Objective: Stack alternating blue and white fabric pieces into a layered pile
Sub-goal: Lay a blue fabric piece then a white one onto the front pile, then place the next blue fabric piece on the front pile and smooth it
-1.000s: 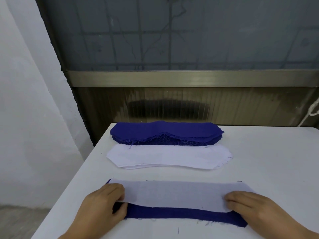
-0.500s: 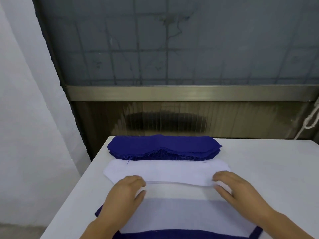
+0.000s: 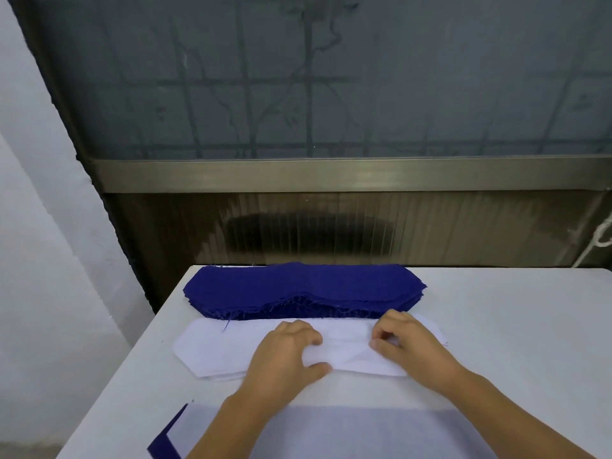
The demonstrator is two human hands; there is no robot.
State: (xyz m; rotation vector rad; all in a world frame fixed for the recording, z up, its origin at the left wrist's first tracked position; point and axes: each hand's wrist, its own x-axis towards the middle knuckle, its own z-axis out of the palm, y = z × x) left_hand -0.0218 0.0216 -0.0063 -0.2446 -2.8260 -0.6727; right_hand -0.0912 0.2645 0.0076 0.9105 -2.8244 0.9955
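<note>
Left hand (image 3: 284,356) and right hand (image 3: 409,351) both curled, pinching top sheet of flat white fabric stack (image 3: 215,349); dark blue fabric stack (image 3: 298,288) just behind, on white table (image 3: 513,326)

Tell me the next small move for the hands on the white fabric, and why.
Probably lift the top white piece free. Both the left hand and right hand are already bunching it up off the white stack. The near pile shows white on top, though, so blue may be due.
</note>
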